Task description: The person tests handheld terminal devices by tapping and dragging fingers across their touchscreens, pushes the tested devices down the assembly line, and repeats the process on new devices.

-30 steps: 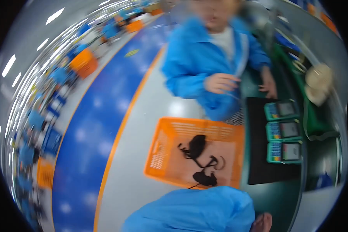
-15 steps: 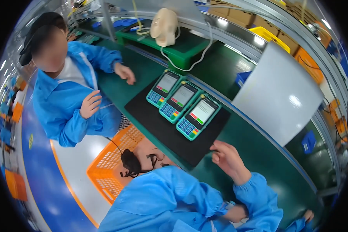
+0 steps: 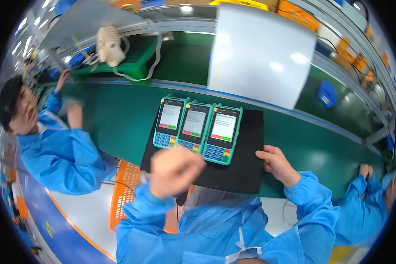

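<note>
Three payment terminals with teal casings, the left one point(image 3: 169, 121), the middle one point(image 3: 194, 123) and the right one point(image 3: 223, 132), lie side by side on a black mat point(image 3: 246, 176), screens lit and keypads toward me. My left hand point(image 3: 176, 169) is smeared by motion in front of the left and middle terminals, hiding part of the middle keypad; its fingers cannot be made out. At the mat's right edge, my right hand point(image 3: 279, 163) is closed, with the thumb over the rim and the fingers curled beside it.
The mat rests on a green bench point(image 3: 119, 101). Behind it stand a white panel point(image 3: 259, 57) and a cream-coloured device point(image 3: 110, 46) on a green stand. An orange basket point(image 3: 125, 189) is below at left. Co-workers in blue sit at left point(image 3: 61, 154) and right point(image 3: 361, 211).
The view has swung, so the terminals now stand nearly upright in it. My left hand has risen from beside my body to above the mat's near left part. My right hand remains by the mat's edge.
</note>
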Motion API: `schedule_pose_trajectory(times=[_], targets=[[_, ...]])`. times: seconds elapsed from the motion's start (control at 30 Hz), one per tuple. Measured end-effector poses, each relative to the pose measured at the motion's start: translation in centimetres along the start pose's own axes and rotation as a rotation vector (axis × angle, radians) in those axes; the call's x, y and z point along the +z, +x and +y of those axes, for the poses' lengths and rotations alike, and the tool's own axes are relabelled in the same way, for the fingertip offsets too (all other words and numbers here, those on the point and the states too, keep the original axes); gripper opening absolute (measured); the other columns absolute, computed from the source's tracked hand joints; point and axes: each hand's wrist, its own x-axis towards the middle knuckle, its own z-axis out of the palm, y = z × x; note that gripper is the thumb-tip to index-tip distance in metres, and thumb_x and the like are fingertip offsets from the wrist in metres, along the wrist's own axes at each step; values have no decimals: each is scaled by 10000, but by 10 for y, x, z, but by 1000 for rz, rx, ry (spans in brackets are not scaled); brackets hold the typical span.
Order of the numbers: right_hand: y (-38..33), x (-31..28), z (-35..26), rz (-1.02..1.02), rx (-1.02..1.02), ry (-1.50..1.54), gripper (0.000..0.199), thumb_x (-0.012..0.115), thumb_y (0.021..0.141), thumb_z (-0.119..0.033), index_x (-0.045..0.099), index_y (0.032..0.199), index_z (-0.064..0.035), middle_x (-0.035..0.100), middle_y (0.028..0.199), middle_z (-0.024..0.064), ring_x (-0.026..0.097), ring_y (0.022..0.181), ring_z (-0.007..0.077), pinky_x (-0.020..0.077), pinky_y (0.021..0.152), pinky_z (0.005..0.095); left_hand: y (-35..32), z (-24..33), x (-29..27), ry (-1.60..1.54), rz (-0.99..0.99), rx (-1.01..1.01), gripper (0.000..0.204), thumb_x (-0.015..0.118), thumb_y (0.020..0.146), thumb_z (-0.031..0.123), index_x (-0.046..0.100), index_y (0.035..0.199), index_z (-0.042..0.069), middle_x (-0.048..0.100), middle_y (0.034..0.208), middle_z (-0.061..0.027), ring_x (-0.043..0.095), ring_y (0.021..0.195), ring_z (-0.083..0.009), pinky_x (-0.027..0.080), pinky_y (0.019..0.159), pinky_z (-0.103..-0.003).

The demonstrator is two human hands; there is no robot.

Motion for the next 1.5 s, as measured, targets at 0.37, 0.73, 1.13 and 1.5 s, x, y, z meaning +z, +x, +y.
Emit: schedule_pose_trajectory(times=[0.37,0.73,1.13,1.5], targets=[[4,50,34,607,-175,-73,120,592,893,-164,627,915,-51,523,627,-68,442,500,25,272,428,197,110,-230,-17,-302,-574,113,317,507,966,237,623,1127,-10,621,1192,-161,567,1124,-308,437,965,-371],[58,102,35,396,-605,270,499,407,1026,-200,272,1458,12,434,1411,148,401,1316,211,315,1089,326,123,-210,19,-445,-935,15,523,337,1021,399,563,1267,-3,586,1260,-200,520,1209,-344,413,1012,-383],[57,107,36,305,-590,339,637,452,900,57,193,1480,36,404,1435,192,420,1321,235,331,1084,334,122,-199,1,-233,-715,123,401,477,932,190,543,1254,-41,515,1325,-223,494,1216,-388,387,1029,-407],[55,103,43,391,-630,342,643,450,859,84,237,1465,53,407,1433,202,420,1323,246,326,1093,343,4,-87,20,277,-363,-73,328,690,759,83,728,1075,165,356,1465,-194,209,1356,-452,245,1091,-493]])
